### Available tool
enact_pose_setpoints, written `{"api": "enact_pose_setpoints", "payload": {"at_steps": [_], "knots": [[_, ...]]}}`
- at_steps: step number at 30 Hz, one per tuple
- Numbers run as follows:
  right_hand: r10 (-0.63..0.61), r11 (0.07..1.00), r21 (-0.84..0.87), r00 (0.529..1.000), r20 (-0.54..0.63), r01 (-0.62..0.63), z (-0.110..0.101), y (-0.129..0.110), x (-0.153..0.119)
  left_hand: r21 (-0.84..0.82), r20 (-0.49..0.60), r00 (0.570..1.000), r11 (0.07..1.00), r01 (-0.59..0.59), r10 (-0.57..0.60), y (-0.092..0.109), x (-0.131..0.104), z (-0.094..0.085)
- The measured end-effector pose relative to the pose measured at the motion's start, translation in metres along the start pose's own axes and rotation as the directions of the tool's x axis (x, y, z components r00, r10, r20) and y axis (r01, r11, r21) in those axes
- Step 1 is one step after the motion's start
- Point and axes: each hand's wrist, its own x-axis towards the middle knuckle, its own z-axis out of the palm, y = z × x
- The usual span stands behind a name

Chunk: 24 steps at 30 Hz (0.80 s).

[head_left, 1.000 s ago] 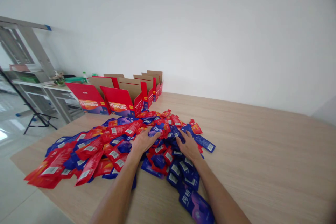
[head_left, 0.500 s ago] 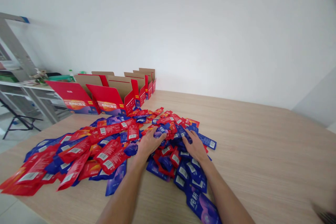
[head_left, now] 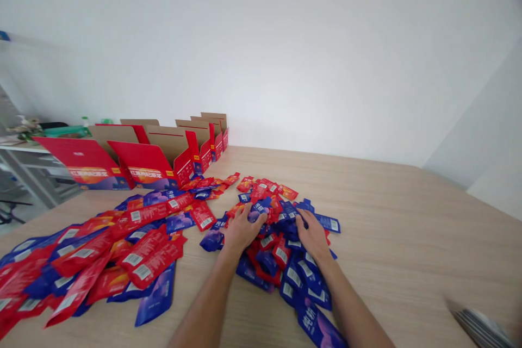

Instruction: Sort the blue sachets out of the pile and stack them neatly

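Note:
Red and blue pouches lie in two heaps on the light wooden table (head_left: 391, 239). My left hand (head_left: 242, 227) rests on the near left side of the right heap (head_left: 281, 254), its fingers and thumb spread around a blue pouch (head_left: 260, 210). On the same heap's right side, my right hand (head_left: 312, 230) touches blue pouches with its fingers bent; what lies under the fingertips is partly hidden. The larger left heap (head_left: 141, 244) spreads to the table's left edge. A blue pouch with white lettering (head_left: 320, 326) lies below my right hand.
Open red boxes with raised flaps (head_left: 142, 166) stand in rows at the back left, near the white wall (head_left: 310, 54). A blurred striped object (head_left: 479, 326) shows at the lower right. Shelving (head_left: 30, 149) stands beyond the table at the left.
The view has turned right. Both hands have moved with the right heap's pouches, and a gap has opened between the two heaps. The striped object at lower right shows more.

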Motion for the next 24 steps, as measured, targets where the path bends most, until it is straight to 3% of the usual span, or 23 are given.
{"api": "enact_pose_setpoints", "payload": {"at_steps": [4, 6, 8, 10, 12, 14, 15, 17, 19, 24], "knots": [[0.012, 0.999, 0.051, 0.999, -0.032, -0.010, -0.006, 0.000, -0.005, 0.066, -0.005, 0.999, 0.997, 0.034, -0.034, 0.007, 0.001, 0.000], [0.018, 0.999, 0.051, 0.999, -0.032, -0.017, -0.014, 0.003, -0.008, 0.148, -0.079, 0.997, 0.988, 0.032, -0.021, 0.016, -0.005, 0.000], [0.021, 0.999, 0.041, 1.000, -0.020, -0.020, -0.024, 0.008, -0.011, 0.233, -0.203, 0.977, 0.972, -0.024, 0.072, 0.029, -0.019, 0.002], [0.032, 0.999, 0.008, 0.999, 0.008, -0.032, -0.036, 0.015, -0.013, 0.287, -0.268, 0.934, 0.945, -0.158, 0.237, 0.043, -0.039, 0.007], [0.079, 0.995, -0.065, 0.996, 0.045, -0.076, -0.045, 0.023, -0.014, 0.294, -0.154, 0.889, 0.879, -0.376, 0.432, 0.056, -0.062, 0.016], [0.158, 0.978, -0.150, 0.984, 0.085, -0.144, -0.050, 0.030, -0.015, 0.216, 0.097, 0.776, 0.748, -0.627, 0.623, 0.063, -0.081, 0.025], [0.201, 0.968, -0.178, 0.973, 0.116, -0.178, -0.050, 0.033, -0.015, 0.161, 0.205, 0.710, 0.692, -0.704, 0.674, 0.065, -0.088, 0.030], [0.263, 0.954, -0.195, 0.947, 0.185, -0.227, -0.047, 0.036, -0.017, 0.094, 0.343, 0.627, 0.638, -0.764, 0.699, 0.065, -0.094, 0.037], [0.289, 0.950, -0.190, 0.926, 0.241, -0.247, -0.040, 0.037, -0.018, 0.098, 0.406, 0.609, 0.630, -0.770, 0.681, 0.063, -0.093, 0.041], [0.280, 0.949, -0.222, 0.919, 0.278, -0.222, -0.025, 0.032, -0.018, 0.160, 0.441, 0.624, 0.627, -0.762, 0.645, 0.054, -0.081, 0.043]]}}
